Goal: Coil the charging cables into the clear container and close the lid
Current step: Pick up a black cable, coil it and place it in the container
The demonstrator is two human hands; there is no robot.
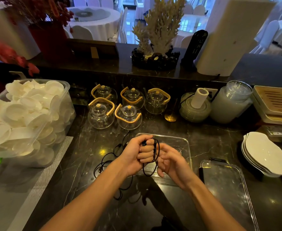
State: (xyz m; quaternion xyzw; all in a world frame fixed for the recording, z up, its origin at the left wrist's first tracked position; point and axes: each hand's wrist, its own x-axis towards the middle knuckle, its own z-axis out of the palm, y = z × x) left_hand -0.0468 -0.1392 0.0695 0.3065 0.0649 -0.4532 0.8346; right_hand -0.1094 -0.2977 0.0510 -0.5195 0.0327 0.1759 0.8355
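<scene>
At the frame's centre the left hand (137, 154) is clenched around a looped black cable (155, 157), held above the clear container (185, 144). The right hand (171, 162) beside it has loosely curled fingers; whether they grip the cable I cannot tell. More cables (107, 160) lie left of the container, its lid (226, 184) lower right, glass teapots (117, 105) behind.

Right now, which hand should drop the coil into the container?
Left, probably. The left hand already grips the coil just above the container; the right hand only guides the cable and looks free to steady it.
</scene>
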